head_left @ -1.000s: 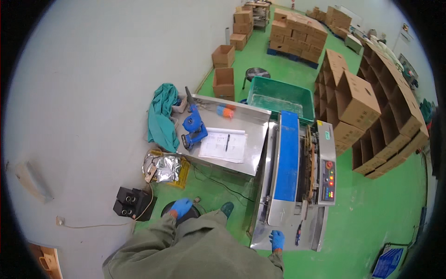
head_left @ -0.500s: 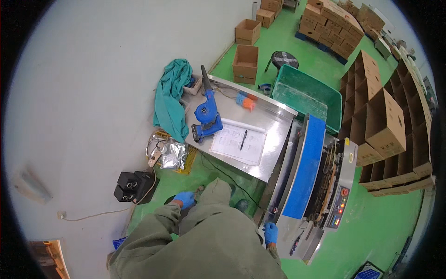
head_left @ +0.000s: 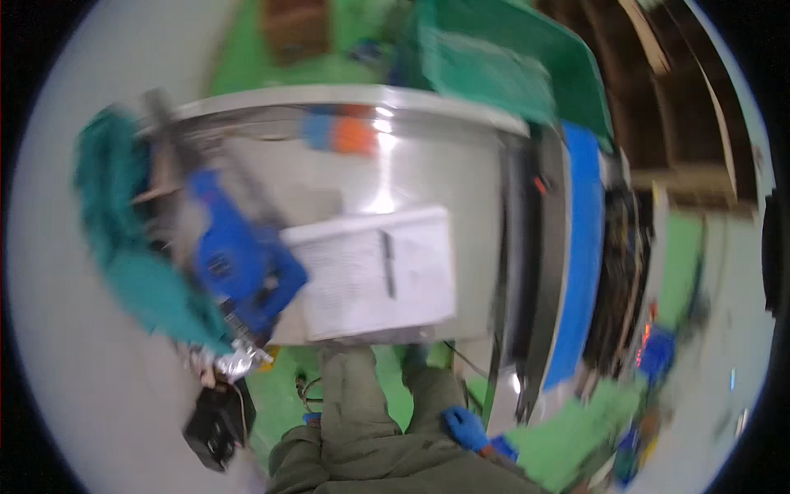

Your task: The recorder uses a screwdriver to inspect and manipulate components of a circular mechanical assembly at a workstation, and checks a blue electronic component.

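Note:
My right hand (head_left: 466, 428), in a blue glove, is beside my right thigh, left of the conveyor machine with a blue belt (head_left: 573, 247). My left hand (head_left: 313, 418) is mostly hidden beside my left leg; only a sliver of blue glove shows. Blur hides whether either hand holds anything. Ahead, the steel table (head_left: 473, 206) bears papers (head_left: 346, 288) with a dark pen (head_left: 387, 263), a blue blower (head_left: 234, 255), orange and blue items (head_left: 350, 133) and a teal cloth (head_left: 123, 222) hanging at its left edge.
A green tub (head_left: 485, 70) stands beyond the table. Cardboard boxes (head_left: 675, 123) rise at the right, and another box (head_left: 292, 29) is on the floor behind the table. A black unit (head_left: 214, 424) with a cord is at lower left, by the wall.
The view has swung and moved closer to the table, now blurred. My right hand has left the machine's near end for my thigh. My left hand has become mostly hidden.

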